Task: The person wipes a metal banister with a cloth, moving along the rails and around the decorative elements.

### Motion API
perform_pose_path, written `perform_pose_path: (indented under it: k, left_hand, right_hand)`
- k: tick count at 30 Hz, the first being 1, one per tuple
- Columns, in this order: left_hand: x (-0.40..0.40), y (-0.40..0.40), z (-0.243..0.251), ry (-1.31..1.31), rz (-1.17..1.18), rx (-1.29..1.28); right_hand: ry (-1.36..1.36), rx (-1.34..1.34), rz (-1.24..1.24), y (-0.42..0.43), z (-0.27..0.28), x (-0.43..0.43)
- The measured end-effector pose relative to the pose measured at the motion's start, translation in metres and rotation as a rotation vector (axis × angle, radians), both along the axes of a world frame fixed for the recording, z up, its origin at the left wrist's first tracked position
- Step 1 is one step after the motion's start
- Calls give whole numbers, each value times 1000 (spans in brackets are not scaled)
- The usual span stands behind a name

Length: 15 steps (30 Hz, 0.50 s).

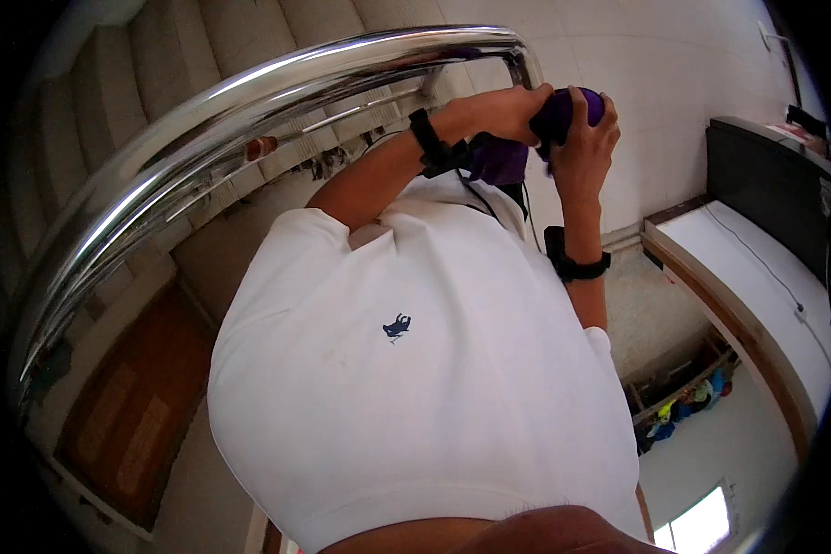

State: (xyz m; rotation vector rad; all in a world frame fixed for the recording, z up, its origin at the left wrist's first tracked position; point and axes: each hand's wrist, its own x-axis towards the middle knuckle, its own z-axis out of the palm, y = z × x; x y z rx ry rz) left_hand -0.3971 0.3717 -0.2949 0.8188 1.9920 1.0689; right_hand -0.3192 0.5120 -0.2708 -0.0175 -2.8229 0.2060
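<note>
A rounded purple bundle point(591, 107), seemingly cloth with a darker part on its left, is held between both hands near the bend of a polished metal handrail point(305, 59). My left hand point(516, 114) grips its dark side. Over the top and right side curl the fingers of my right hand point(587, 142). More purple cloth point(498, 161) hangs just below my left hand; whether it joins the bundle I cannot tell. Black straps with small devices are on my left wrist point(433, 144) and right wrist point(575, 257). A thin black cable point(476, 194) runs beside the hanging cloth.
Stairs point(173, 48) lie beyond the handrail on the left. A wood-edged white surface point(755, 256) is at right, with a dark panel point(762, 187) and a cable on it. A brown door-like panel point(135, 408) is at lower left. Colourful items point(685, 408) sit at lower right.
</note>
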Motion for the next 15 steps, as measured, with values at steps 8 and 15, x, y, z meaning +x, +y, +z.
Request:
perform_pose_path:
  k: [8,15]
  left_hand:
    - [10,9,-22,27,9,107]
    - [2,-2,-9,-172,125,188]
  right_hand:
    - [-381,31,-80,-1,31,-34]
    - [-534,-1039,123,64,-15,-86]
